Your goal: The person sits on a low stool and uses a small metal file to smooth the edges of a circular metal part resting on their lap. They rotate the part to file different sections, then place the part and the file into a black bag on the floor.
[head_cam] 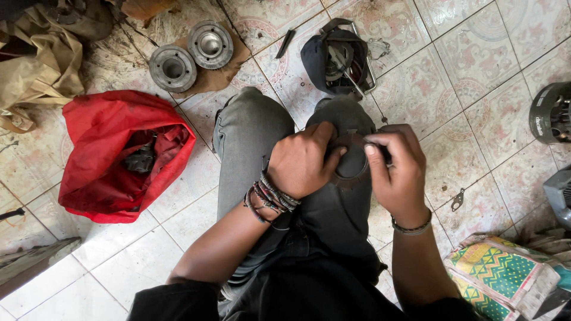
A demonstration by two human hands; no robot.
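I sit on a tiled floor with my knees up in grey trousers. Both hands meet over my right knee on a thin, dark, ring-shaped gasket. My left hand, with several woven bracelets at the wrist, grips the ring's left side. My right hand, with a thin band at the wrist, pinches its upper right edge between thumb and forefinger. The fingers hide much of the ring.
A red cloth bag holding a dark metal part lies at left. Two round metal flanges rest on cardboard at the top. A dark tool bag sits beyond my knees. Machine housings stand at right; a patterned sack at lower right.
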